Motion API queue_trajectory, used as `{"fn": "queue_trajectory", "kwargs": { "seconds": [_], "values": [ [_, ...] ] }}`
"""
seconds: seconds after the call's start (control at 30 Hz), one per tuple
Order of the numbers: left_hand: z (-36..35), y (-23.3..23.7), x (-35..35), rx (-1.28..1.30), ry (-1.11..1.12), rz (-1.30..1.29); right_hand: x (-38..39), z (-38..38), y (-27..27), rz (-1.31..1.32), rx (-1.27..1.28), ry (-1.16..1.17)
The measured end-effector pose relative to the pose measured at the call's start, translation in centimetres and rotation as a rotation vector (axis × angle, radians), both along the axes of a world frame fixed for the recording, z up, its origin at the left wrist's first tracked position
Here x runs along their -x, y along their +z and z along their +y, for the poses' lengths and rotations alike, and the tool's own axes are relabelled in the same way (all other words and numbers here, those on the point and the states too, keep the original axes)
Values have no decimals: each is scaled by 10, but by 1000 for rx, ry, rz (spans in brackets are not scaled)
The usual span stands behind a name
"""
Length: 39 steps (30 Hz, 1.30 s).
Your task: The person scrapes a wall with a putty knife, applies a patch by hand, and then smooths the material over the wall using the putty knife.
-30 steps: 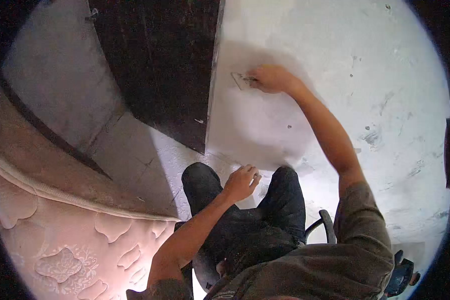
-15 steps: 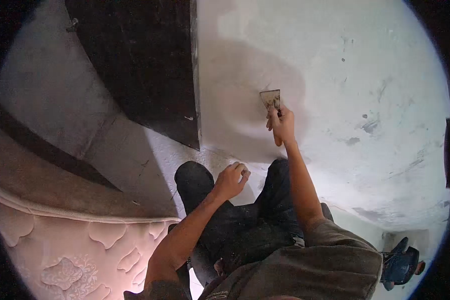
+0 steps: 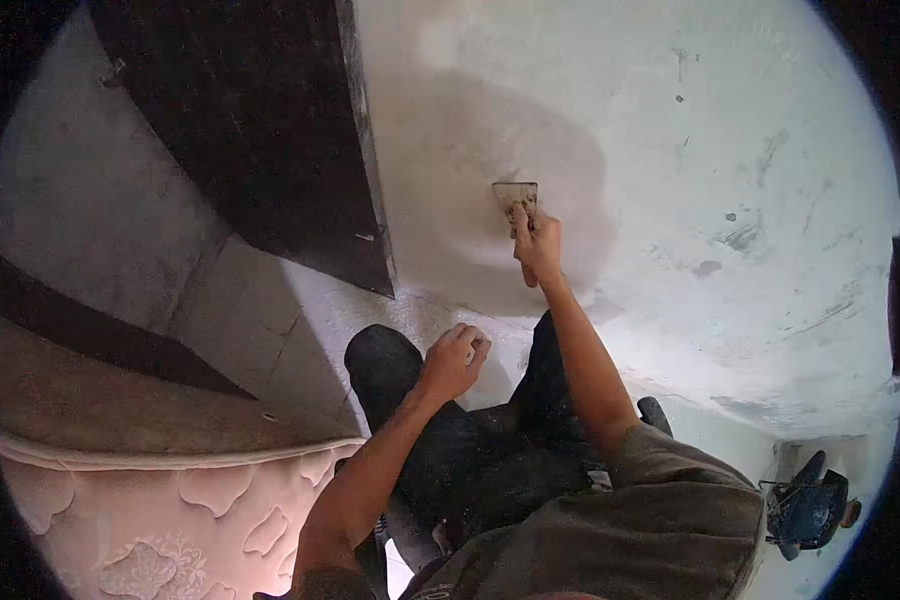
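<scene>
My right hand (image 3: 540, 247) is wrapped around the handle of a putty knife (image 3: 517, 197), with the thumb or a finger along the blade's base. The blade is stained dark and its wide edge points up, right at the pale wall (image 3: 660, 180). A shadow surrounds the knife there. Over my knees, my left hand (image 3: 454, 362) is closed with curled fingers. A small pale bit shows between its thumb and fingers, and I cannot tell what it is.
A dark door (image 3: 260, 130) stands at the left, its edge close to the wall. Below it lies a pale tiled floor (image 3: 245, 300). A pink quilted mattress (image 3: 200, 510) fills the lower left. A dark blue object (image 3: 810, 512) sits at the lower right.
My right hand and the putty knife have shifted a little to the left along the wall. My left hand has stayed near my knees, still closed. The view has turned slightly.
</scene>
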<state>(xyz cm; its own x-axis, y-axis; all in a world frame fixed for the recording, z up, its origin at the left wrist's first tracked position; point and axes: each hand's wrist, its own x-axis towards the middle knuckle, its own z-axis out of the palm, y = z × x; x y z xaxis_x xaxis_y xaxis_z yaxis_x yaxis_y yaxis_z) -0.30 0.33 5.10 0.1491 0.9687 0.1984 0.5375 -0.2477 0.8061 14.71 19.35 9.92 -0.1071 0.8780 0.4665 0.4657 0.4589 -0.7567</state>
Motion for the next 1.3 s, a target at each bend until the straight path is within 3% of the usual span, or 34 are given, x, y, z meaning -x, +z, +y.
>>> {"fn": "queue_trajectory", "kwargs": {
  "seconds": [0.13,0.2,0.5,0.73,0.9,1.0,1.1,1.17,1.23,1.3],
  "values": [
    [-3,10,0,42,20,-27,6,-1,7,-117,-133,-18],
    [-4,10,2,51,30,-21,4,-16,17,64,206,-48],
    [-2,7,-1,39,6,-63,7,10,4,-124,-89,-54],
    [-1,11,1,17,25,-28,2,-8,25,3,119,-42],
    [-4,6,-3,33,19,2,1,1,24,-140,-26,-32],
    [-4,13,2,6,46,-15,-2,-1,28,-84,-113,-38],
    [-2,13,2,39,25,-54,6,-2,39,-136,-16,-18],
    [-3,13,1,39,-8,-10,6,5,30,-232,-102,-30],
    [-4,14,0,50,-18,-22,10,5,33,-314,19,-64],
    [-5,15,3,53,-13,-28,9,-4,33,-229,-52,-54]
  ]
}}
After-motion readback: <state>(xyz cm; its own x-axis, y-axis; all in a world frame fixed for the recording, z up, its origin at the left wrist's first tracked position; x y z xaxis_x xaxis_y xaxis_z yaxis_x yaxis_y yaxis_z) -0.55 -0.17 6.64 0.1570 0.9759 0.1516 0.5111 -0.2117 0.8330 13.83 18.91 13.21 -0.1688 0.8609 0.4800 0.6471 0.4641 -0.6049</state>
